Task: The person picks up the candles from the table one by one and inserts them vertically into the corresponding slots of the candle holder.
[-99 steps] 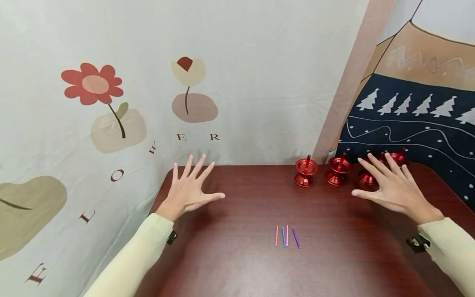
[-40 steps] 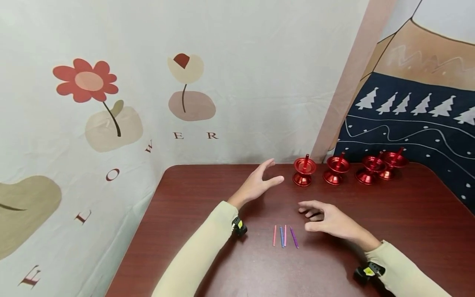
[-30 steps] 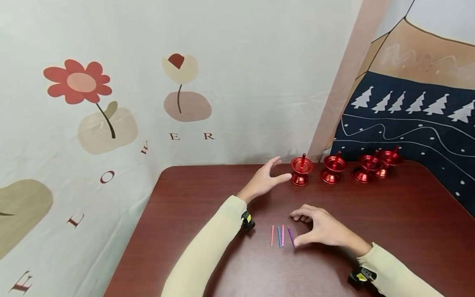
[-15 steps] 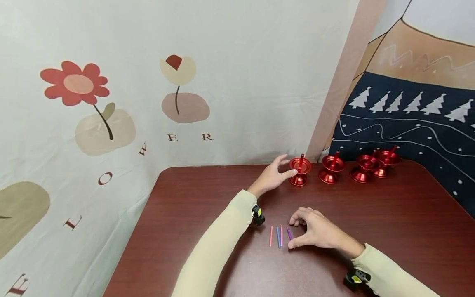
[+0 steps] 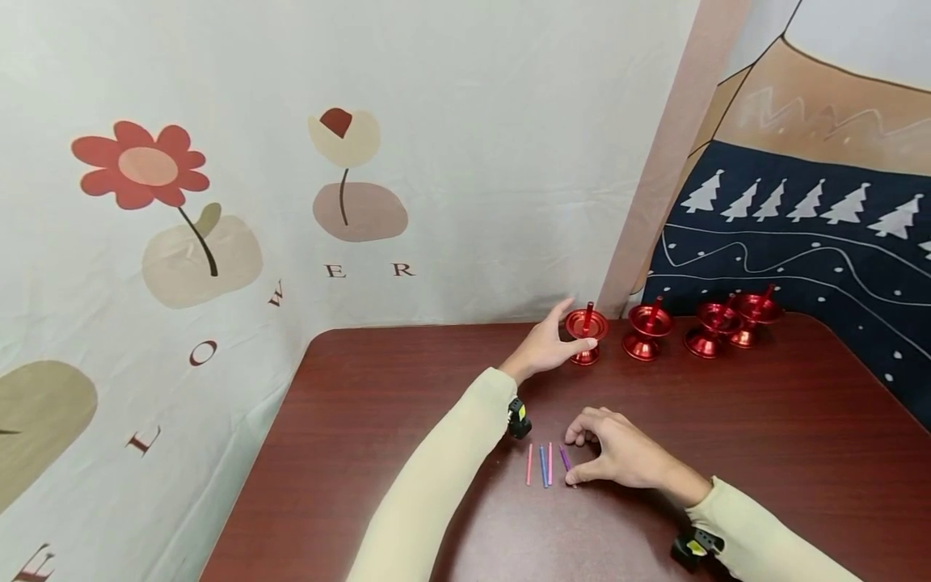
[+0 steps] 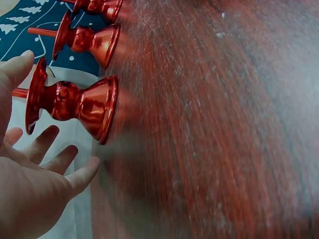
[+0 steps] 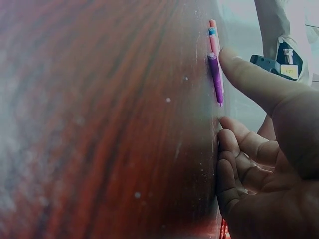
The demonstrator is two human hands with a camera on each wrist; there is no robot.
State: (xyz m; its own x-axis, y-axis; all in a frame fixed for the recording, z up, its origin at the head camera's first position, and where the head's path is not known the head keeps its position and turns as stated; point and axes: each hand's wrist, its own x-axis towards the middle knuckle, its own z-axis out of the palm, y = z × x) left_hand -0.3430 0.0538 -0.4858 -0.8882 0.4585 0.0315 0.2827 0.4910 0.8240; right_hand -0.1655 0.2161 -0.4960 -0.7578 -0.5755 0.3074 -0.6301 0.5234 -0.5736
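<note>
Lying on dark-red table [image 5: 364,453], purple stick [image 7: 215,74] sits between right hand's [image 5: 625,451] parted thumb and fingers. Right hand loosely curved, grip not closed; thumb contact unclear. Blue stick [image 5: 543,466] and two pinkish sticks [image 5: 528,465] alongside, leftward. Left hand [image 5: 544,349] released, fingers spread about upright leftmost red holder [image 6: 65,102], contact unclear. Three similar holders [image 5: 704,341] stand rightward.

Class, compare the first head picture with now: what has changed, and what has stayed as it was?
The left hand moved right, and its spread thumb and fingers now stand around the leftmost red holder. The right hand came left and back, its thumb close to the purple stick. Neither is visibly gripped yet; both, like the other holders and the other sticks, kept their places on the table.
</note>
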